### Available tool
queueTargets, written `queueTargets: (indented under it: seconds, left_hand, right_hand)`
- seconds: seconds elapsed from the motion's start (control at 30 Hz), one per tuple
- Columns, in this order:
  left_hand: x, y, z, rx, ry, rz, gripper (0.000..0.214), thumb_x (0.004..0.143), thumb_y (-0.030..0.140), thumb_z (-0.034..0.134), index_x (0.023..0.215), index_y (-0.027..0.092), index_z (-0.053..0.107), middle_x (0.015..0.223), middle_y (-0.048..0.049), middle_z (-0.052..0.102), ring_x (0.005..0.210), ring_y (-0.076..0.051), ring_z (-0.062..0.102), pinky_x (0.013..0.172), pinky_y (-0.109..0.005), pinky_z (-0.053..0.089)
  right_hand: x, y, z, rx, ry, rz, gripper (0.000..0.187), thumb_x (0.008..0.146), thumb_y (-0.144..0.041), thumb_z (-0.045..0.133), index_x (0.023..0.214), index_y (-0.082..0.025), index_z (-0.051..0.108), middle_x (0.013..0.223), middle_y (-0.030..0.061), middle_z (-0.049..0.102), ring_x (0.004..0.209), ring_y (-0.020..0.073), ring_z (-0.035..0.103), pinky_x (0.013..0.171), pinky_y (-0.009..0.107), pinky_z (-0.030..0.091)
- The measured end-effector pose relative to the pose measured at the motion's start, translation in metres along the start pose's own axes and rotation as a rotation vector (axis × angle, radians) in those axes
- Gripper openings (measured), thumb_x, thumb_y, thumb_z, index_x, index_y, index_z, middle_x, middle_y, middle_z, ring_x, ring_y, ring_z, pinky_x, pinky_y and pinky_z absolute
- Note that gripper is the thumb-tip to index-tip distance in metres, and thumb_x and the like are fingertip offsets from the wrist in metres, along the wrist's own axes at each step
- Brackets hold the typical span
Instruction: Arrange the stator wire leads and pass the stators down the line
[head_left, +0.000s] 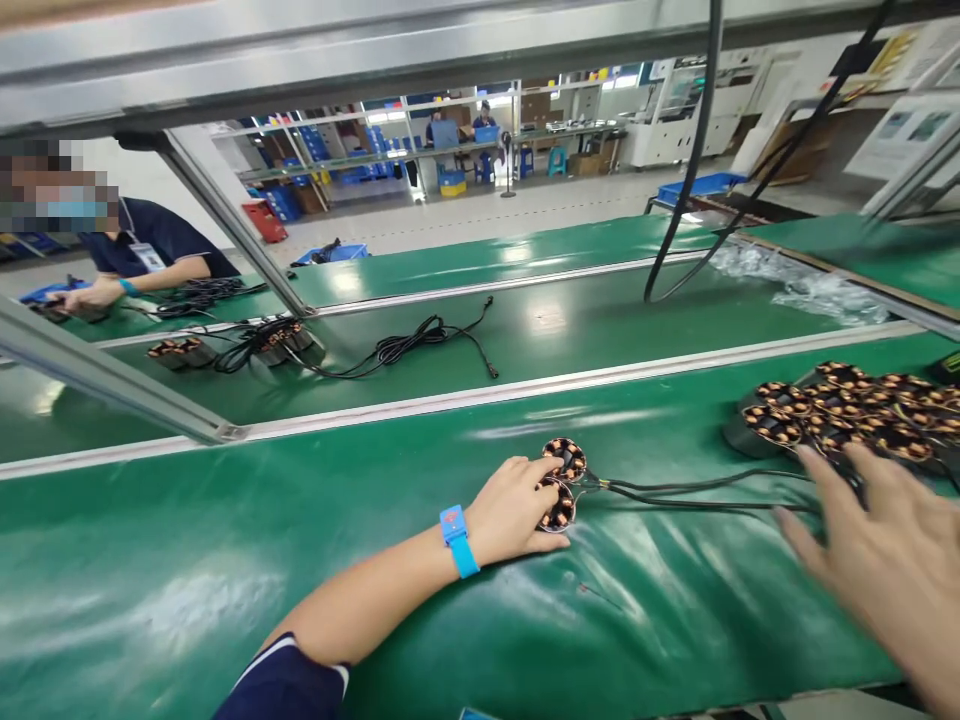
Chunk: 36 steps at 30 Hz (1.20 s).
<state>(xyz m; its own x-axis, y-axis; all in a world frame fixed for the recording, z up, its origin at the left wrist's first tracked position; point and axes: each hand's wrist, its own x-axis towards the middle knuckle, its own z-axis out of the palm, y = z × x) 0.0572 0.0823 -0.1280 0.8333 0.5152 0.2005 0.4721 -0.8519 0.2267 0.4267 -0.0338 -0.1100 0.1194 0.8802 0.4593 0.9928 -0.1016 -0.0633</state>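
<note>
Two round motor stators point(559, 507) with copper windings stand side by side on the green bench mat. My left hand point(510, 515), with a blue strap at the wrist, grips them from the left, fingers over their tops and thumb along the near side. Black cables point(675, 494) run from the stators to the right, toward my other hand. There my right hand point(885, 545) is spread open over the cable ends, just in front of a cluster of several more stators point(836, 405). Whether its fingertips touch the cables or the cluster, I cannot tell.
Beyond a metal rail point(480, 395) lies a lower green belt point(555, 320) with a coiled black cable point(412, 343) and several stators point(277, 340). A co-worker point(165, 240) handles parts at the far left. A black cable loop point(686, 170) hangs from the overhead frame. Clear plastic bags point(802, 285) lie at right.
</note>
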Motion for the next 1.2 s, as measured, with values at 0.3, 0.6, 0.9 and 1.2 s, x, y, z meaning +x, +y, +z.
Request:
queueTargets:
  seconds: [0.3, 0.6, 0.9, 1.2]
  left_hand:
    - [-0.006, -0.005, -0.008, -0.021, -0.009, 0.032, 0.055, 0.081, 0.065, 0.083, 0.107, 0.017, 0.072, 0.150, -0.0138, 0.050, 0.143, -0.041, 0.039, 0.120, -0.064, 0.033]
    - [-0.012, 0.007, -0.010, -0.098, 0.021, -0.038, 0.055, 0.079, 0.062, 0.086, 0.106, 0.018, 0.071, 0.155, -0.0142, 0.042, 0.148, -0.044, 0.029, 0.122, -0.072, 0.021]
    - [-0.064, -0.048, -0.038, -0.225, 0.195, -0.317, 0.040, 0.086, 0.053, 0.085, 0.106, 0.022, 0.068, 0.139, -0.0085, 0.059, 0.138, -0.029, 0.048, 0.126, -0.051, 0.023]
    - [-0.093, -0.084, -0.021, -0.445, 0.368, -0.534, 0.045, 0.079, 0.041, 0.092, 0.115, 0.027, 0.069, 0.123, -0.0018, 0.068, 0.124, -0.025, 0.060, 0.116, -0.042, 0.040]
  right_hand:
    - [0.046, -0.102, 0.042, 0.746, -0.586, -0.205, 0.058, 0.106, -0.062, 0.029, 0.093, -0.022, 0.068, 0.086, 0.0058, 0.072, 0.080, 0.0199, 0.067, 0.078, 0.033, 0.052]
    - [0.051, -0.098, 0.060, 0.787, -0.554, -0.093, 0.063, 0.097, -0.076, 0.034, 0.079, -0.022, 0.062, 0.073, 0.0035, 0.066, 0.068, 0.0175, 0.064, 0.067, 0.026, 0.052]
    - [0.138, -0.101, 0.068, 0.579, -0.481, -0.308, 0.051, 0.087, -0.075, 0.048, 0.096, -0.032, 0.075, 0.104, 0.0029, 0.076, 0.092, 0.0302, 0.075, 0.078, 0.040, 0.064]
    - [0.279, -0.262, 0.164, -0.004, -0.371, -0.755, 0.061, 0.092, -0.038, 0.048, 0.147, -0.014, 0.053, 0.144, 0.0154, 0.058, 0.131, 0.0349, 0.055, 0.108, 0.054, 0.046]
